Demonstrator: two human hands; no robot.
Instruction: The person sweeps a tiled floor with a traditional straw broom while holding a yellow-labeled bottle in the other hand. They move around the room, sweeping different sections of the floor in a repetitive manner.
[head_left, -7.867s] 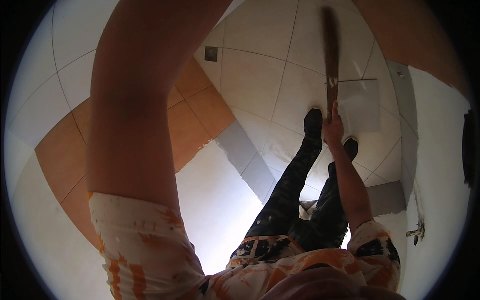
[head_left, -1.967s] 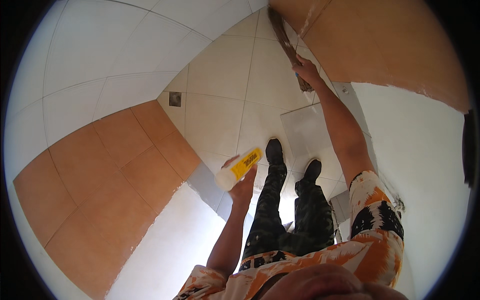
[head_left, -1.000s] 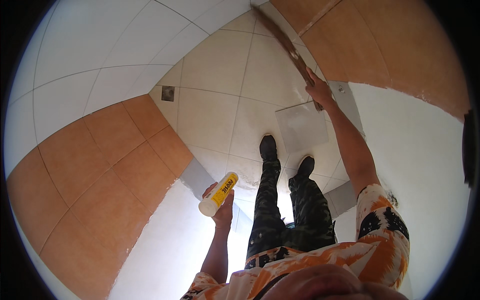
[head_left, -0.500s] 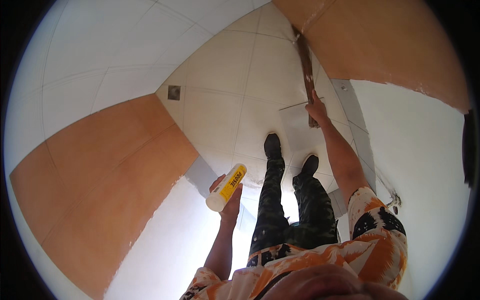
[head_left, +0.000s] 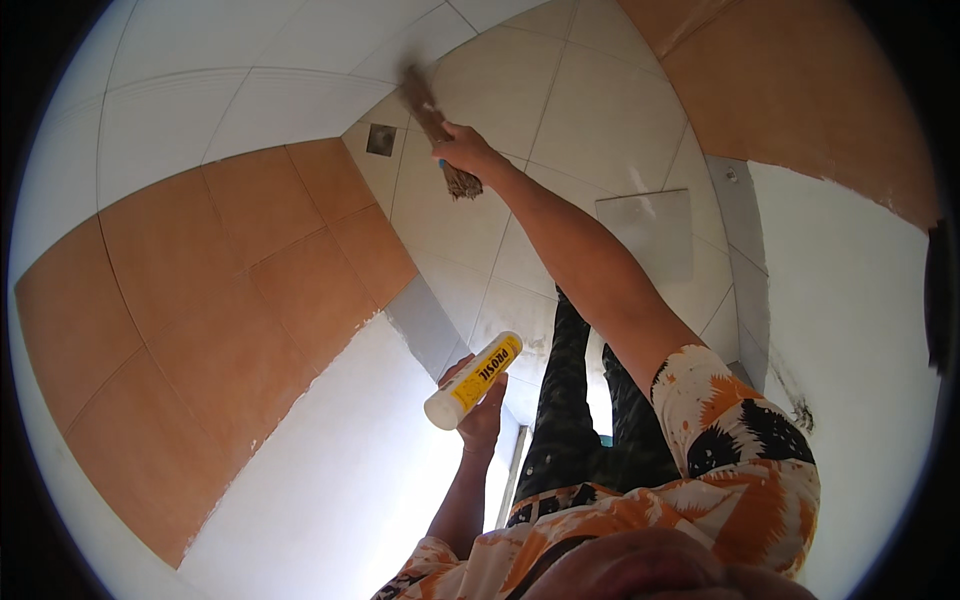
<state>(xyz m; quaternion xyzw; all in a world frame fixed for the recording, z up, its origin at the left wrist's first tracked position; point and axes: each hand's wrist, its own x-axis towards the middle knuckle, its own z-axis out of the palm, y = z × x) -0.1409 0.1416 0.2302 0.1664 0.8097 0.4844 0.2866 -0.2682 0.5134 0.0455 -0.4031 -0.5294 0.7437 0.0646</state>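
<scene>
My left hand (head_left: 484, 412) is wrapped round a sealant cartridge (head_left: 474, 380), a white tube with a yellow label, tilted in front of my body. Reaching far forward and to the left, my right hand (head_left: 462, 150) grips a brown broom of bundled sticks (head_left: 433, 122) around its middle. Motion smears the broom's far end, close to where the floor meets the white tiled wall. Its frayed near end sticks out behind my fingers. A bit of blue shows on it beside my grip.
A square dark drain (head_left: 381, 140) is set in the cream tiled floor (head_left: 590, 100), left of the broom. A loose-looking grey tile (head_left: 650, 235) lies on the floor to the right. Orange tiles (head_left: 200, 270) line the left wall, above a white painted part. Grey tiles edge the right wall.
My right hand has swung the broom from the right side of the floor across to the far left, beside the drain. The cartridge in my left hand has shifted slightly right.
</scene>
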